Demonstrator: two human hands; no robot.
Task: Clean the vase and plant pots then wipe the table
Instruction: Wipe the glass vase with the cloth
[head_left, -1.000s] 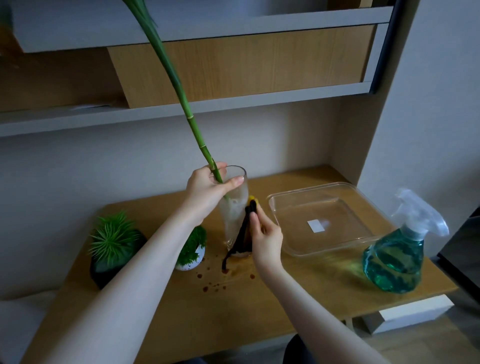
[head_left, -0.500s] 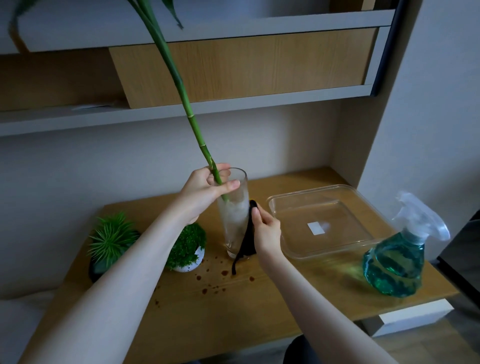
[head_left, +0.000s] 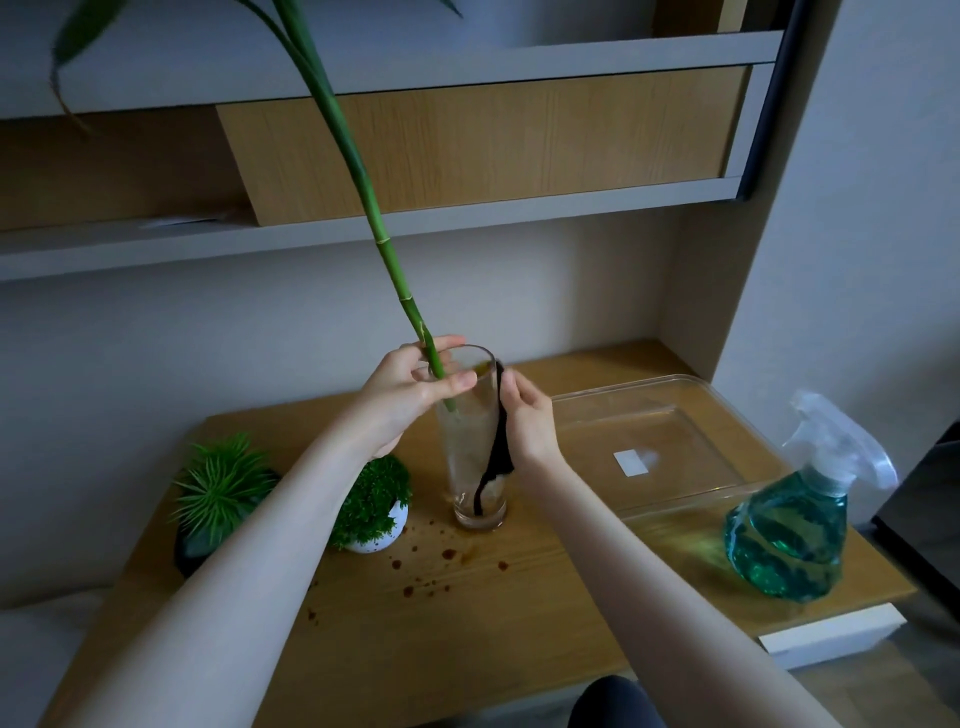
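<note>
Wooden table (head_left: 545, 613), stained; vase (head_left: 470, 441) rim and stem (head_left: 387, 260) clamped by left hand (head_left: 410, 387) for steadiness, cloth (head_left: 498, 441) pinched by right hand (head_left: 530, 415) for wiping.

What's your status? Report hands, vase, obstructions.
Left hand grips vase rim and bamboo stalk. Right hand presses black cloth on vase side. Brown spots on table.

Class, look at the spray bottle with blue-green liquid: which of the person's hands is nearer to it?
Right. The right hand presses a dark cloth against the vase's side facing the spray bottle; the left hand grips the vase rim on the far side.
</note>
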